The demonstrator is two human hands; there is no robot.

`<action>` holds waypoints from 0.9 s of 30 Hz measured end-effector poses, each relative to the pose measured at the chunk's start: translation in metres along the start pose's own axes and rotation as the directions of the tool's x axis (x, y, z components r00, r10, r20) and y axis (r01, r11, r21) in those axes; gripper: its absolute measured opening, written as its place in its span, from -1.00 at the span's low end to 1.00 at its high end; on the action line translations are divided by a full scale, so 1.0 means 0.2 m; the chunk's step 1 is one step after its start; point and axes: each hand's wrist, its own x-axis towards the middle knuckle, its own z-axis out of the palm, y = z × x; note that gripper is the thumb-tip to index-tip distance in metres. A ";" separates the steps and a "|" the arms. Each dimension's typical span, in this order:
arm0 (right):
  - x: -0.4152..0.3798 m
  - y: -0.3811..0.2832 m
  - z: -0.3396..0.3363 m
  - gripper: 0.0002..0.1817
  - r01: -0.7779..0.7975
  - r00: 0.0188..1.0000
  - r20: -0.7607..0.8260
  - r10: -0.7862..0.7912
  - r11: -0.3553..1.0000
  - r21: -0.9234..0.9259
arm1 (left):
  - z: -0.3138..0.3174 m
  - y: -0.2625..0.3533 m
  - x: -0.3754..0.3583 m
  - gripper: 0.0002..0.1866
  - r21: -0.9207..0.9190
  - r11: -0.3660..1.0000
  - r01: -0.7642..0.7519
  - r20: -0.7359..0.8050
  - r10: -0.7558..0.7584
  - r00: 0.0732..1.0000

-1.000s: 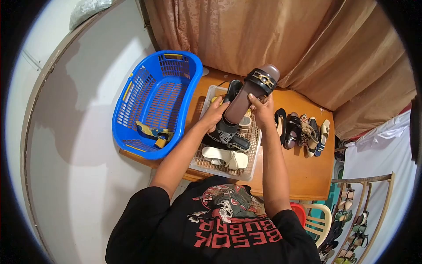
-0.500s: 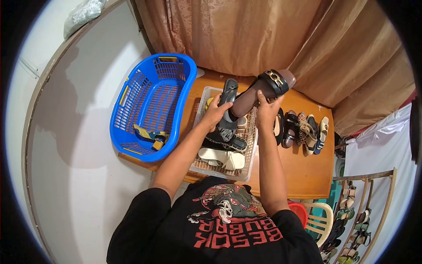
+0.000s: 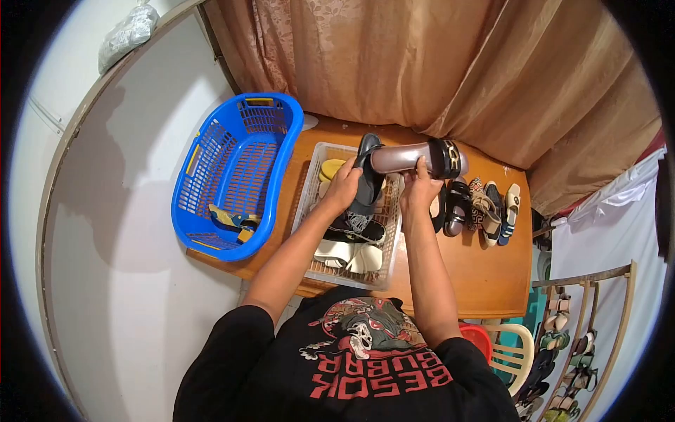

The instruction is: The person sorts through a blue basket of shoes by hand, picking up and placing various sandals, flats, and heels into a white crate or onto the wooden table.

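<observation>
My left hand (image 3: 344, 186) is closed around a black sandal (image 3: 365, 193), which hangs upright over the white plastic basket (image 3: 393, 253). My right hand (image 3: 422, 190) grips a slide sandal (image 3: 402, 157) with a brown sole, black straps and a gold buckle. That slide lies nearly level, sole up to the light, its heel end against the black sandal. Below, the white basket holds a pair of cream shoes (image 3: 365, 258), a yellow shoe (image 3: 331, 169) and other dark footwear partly covered by my hands.
A blue basket (image 3: 283, 172) stands at the table's left with a yellow-and-blue heeled sandal (image 3: 232, 216) inside. Several shoes (image 3: 492, 211) are lined up on the wooden table (image 3: 464, 278) to the right. A curtain (image 3: 394, 63) hangs behind; a chair (image 3: 520, 359) and shoe rack (image 3: 622, 274) stand lower right.
The slide in my right hand has swung from a slant to nearly level and come lower. Both hands still hold their sandals. The view has shifted slightly.
</observation>
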 end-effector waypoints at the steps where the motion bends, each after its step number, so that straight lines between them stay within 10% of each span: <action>1: -0.01 -0.02 0.01 -0.63 -0.084 0.996 -0.024 0.087 0.990 0.110 | 0.01 -0.03 0.01 -0.54 0.061 0.998 -0.011 0.024 0.010 1.000; 5: 0.07 -0.01 -0.03 -0.66 -0.246 0.964 -0.025 0.265 0.923 0.296 | 0.03 0.02 -0.02 -0.50 0.156 0.988 -0.010 0.089 -0.004 0.996; 11: 0.00 -0.07 0.00 -0.55 0.019 0.994 0.109 -0.023 0.999 0.039 | -0.02 0.10 -0.04 -0.59 0.452 0.891 -0.035 0.073 0.002 0.997; 18: 0.08 -0.22 0.01 -0.47 -0.021 0.858 0.475 0.193 0.939 -0.344 | -0.11 0.04 -0.03 -0.55 0.376 0.922 -0.092 0.291 -0.023 0.956; 27: 0.07 -0.21 -0.06 -0.45 -0.263 0.717 0.576 0.393 0.918 -0.298 | -0.12 0.04 -0.06 -0.55 0.209 0.977 0.031 0.335 -0.101 0.937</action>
